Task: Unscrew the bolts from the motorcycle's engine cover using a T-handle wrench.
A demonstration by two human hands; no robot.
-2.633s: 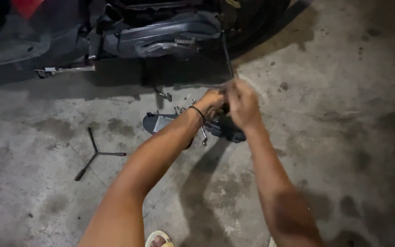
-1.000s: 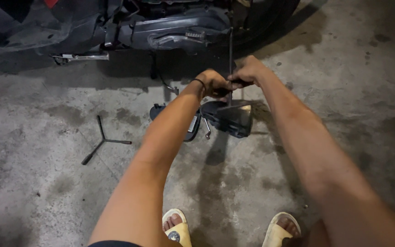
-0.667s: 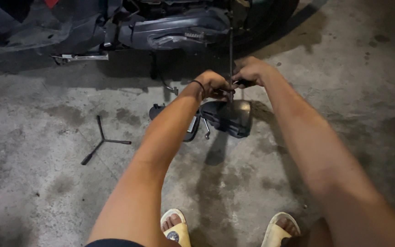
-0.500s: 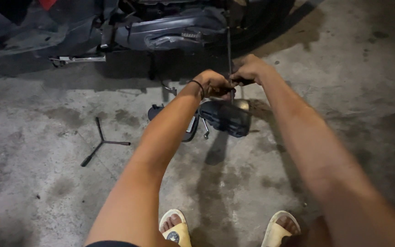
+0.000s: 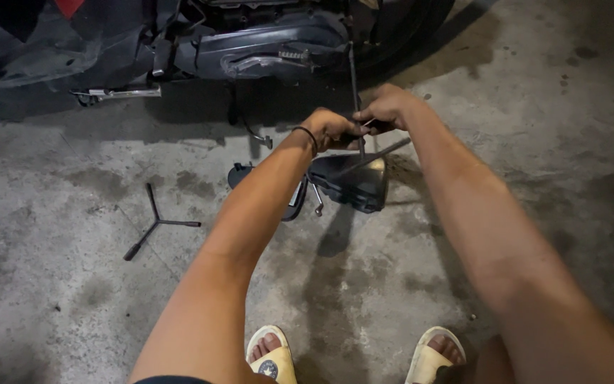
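Concrete floor [image 5: 72, 299] — both hands (left [image 5: 332, 129], right [image 5: 386, 107]) pinching thin cable [image 5: 353, 78]

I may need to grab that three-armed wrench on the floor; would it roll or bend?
The three-armed wrench lies flat on the concrete floor, arms spread, so it probably won't roll. It looks like solid dark metal: likely stiff and fairly heavy for its size.

Since 2.6 s ago: both hands sit higher and closer to the scooter underside; right hand [image 5: 386, 108] now further from left hand [image 5: 332, 130], gripping the thin dark rod [image 5: 355, 92]; black housing part [image 5: 349, 181] tilted up beneath them; sandalled feet now in view at bottom
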